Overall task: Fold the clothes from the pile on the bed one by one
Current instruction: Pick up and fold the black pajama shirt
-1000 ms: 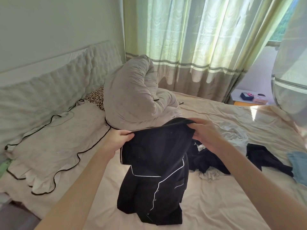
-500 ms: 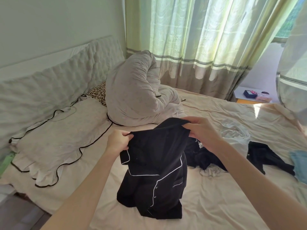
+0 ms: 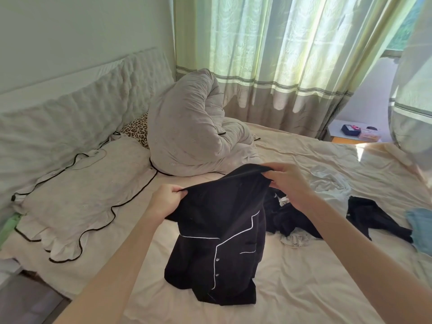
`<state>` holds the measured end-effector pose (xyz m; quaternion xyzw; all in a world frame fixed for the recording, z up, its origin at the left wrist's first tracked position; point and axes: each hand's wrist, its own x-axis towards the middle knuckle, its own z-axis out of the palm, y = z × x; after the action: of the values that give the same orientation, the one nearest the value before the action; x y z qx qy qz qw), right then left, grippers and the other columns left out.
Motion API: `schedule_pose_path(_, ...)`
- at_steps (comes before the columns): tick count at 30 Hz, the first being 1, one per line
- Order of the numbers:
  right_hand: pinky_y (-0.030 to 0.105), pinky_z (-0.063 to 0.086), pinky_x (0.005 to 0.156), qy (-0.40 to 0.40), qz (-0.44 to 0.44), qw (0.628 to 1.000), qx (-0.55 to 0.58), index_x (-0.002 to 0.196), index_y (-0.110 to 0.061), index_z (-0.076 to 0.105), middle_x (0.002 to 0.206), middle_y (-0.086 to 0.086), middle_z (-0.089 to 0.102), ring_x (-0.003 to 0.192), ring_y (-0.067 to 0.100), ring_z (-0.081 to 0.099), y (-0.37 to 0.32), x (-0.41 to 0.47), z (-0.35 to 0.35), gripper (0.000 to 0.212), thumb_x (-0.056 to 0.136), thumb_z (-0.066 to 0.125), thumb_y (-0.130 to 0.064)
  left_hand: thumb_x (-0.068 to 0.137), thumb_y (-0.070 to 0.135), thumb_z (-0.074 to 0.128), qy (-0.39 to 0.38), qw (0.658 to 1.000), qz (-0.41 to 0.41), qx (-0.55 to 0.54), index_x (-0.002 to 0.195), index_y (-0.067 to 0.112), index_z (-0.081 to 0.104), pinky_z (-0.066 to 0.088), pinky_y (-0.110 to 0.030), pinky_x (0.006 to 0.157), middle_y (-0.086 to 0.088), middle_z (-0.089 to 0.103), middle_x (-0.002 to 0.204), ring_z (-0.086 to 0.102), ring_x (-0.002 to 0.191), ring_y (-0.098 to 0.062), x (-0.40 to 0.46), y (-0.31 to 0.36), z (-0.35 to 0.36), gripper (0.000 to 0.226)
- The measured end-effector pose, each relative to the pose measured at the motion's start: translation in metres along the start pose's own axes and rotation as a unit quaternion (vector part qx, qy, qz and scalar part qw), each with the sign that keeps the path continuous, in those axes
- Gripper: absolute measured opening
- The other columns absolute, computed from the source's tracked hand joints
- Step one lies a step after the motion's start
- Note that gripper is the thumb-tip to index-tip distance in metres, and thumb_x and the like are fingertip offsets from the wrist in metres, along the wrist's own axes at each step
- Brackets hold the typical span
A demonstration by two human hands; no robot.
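Along the left edge of the bed (image 3: 304,288), a frilled pillow (image 3: 77,190) with dark piping lies against the padded headboard (image 3: 70,118), and a leopard-print cushion (image 3: 138,130) shows behind it. A bunched grey duvet (image 3: 187,132) stands at the head of the bed near the curtain (image 3: 268,66). The left hand (image 3: 167,199) pinches the top edge of a black shirt (image 3: 219,242) with white piping, fingers curled round the cloth; the right hand (image 3: 287,183) grips the same edge further right and higher. The shirt hangs between them, its lower part crumpled on the sheet near the bed's near edge, with bare sheet open on both sides of it. Right of it lies the pile of clothes (image 3: 294,218): dark pieces, pale fabric, and a blue garment (image 3: 420,228) at the right edge. A nightstand (image 3: 350,134) beyond the far right corner holds a small dark box (image 3: 350,129).
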<state>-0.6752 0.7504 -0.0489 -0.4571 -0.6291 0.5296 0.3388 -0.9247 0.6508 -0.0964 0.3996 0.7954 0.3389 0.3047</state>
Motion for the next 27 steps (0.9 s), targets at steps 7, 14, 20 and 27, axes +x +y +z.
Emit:
schedule_pose_path(7,0.017,0.051,0.063,0.027,-0.001,1.0,0.01,0.091,-0.017,0.073,0.072,-0.01,0.072,0.068,0.0,0.067,-0.009,0.005,-0.02,0.028,0.09,0.053,0.002,0.092,0.02,0.058,-0.053,0.962,0.027,-0.268,0.095,0.015,0.072,0.051,-0.023,0.073,-0.004,0.073,0.095,0.067,0.091,-0.017,-0.008,0.024,-0.021,0.015)
schedule_pose_path(14,0.023,0.05,0.073,0.012,-0.062,0.998,0.017,0.101,-0.005,0.068,0.082,-0.002,0.066,0.076,0.01,0.061,-0.044,0.007,-0.024,0.021,0.094,0.049,-0.002,0.091,0.023,0.06,0.242,0.951,0.185,0.057,0.101,0.009,0.071,0.039,-0.03,0.093,-0.007,0.059,0.114,0.053,0.11,-0.024,-0.004,0.059,-0.037,0.021)
schedule_pose_path(20,-0.003,0.033,0.064,0.208,-0.327,0.909,-0.15,0.091,-0.026,0.057,0.073,-0.025,0.055,0.075,-0.021,0.051,-0.095,0.004,-0.026,0.017,0.096,0.044,-0.017,0.099,0.013,0.037,0.341,0.879,0.326,-0.074,0.092,0.008,0.05,0.025,-0.02,0.062,0.003,0.048,0.073,0.045,0.07,-0.018,-0.013,0.119,-0.055,0.015)
schedule_pose_path(27,-0.003,0.029,0.059,0.198,-0.247,0.93,-0.189,0.094,-0.017,0.049,0.076,-0.018,0.048,0.07,-0.007,0.045,-0.091,0.014,-0.042,0.015,0.102,0.036,-0.019,0.088,0.026,0.063,0.088,0.943,0.304,0.103,0.111,0.015,0.054,0.03,-0.018,0.074,0.0,0.06,0.097,0.055,0.095,-0.018,-0.01,0.136,-0.065,0.027)
